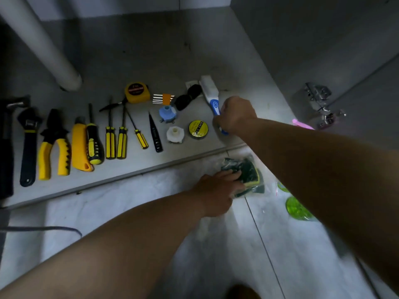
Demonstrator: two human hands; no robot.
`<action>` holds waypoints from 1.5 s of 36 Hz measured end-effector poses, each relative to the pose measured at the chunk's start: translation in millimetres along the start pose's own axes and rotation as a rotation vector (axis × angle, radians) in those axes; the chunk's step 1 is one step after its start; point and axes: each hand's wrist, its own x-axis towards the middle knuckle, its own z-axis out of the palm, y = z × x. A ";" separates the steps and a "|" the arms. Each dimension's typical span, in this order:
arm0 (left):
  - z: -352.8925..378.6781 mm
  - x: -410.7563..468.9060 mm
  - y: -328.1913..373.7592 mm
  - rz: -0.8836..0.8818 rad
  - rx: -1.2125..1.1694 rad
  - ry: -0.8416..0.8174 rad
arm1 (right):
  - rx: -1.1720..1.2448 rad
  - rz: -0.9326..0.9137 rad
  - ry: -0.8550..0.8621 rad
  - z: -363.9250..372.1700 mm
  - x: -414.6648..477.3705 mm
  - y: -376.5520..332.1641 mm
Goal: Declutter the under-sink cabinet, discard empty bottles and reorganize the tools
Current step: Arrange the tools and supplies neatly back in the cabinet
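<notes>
Brush: white head, blue-and-white handle, slanting up-frame at centre right, over the cabinet floor.
Right hand: clenched round the lower end of the brush handle, knuckles up (the handle's blue tip shows below the fist).
Left hand: fingers laid across the left end of the sponge pack; the thumb is hidden, so I cannot tell whether it grasps or only rests.
Sponge pack: green and yellow pads in clear wrap, on the pale floor tiles below the cabinet's front edge, lower centre.
Tool row: wrench, pliers, utility knife and screwdrivers lie side by side at left, handles toward the front edge.
Near the brush: tape roll just left of the fist; tape measure farther up-left.
Edges: the front edge runs diagonally from lower left to centre right; pipe comes down at upper left; hinge on the right wall.
Open room: bare cabinet floor behind the tools, across the upper middle.
</notes>
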 end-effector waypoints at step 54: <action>-104.1 -73.6 47.5 -0.157 -0.925 0.213 | 1.361 0.029 -0.608 -47.6 -173.3 73.5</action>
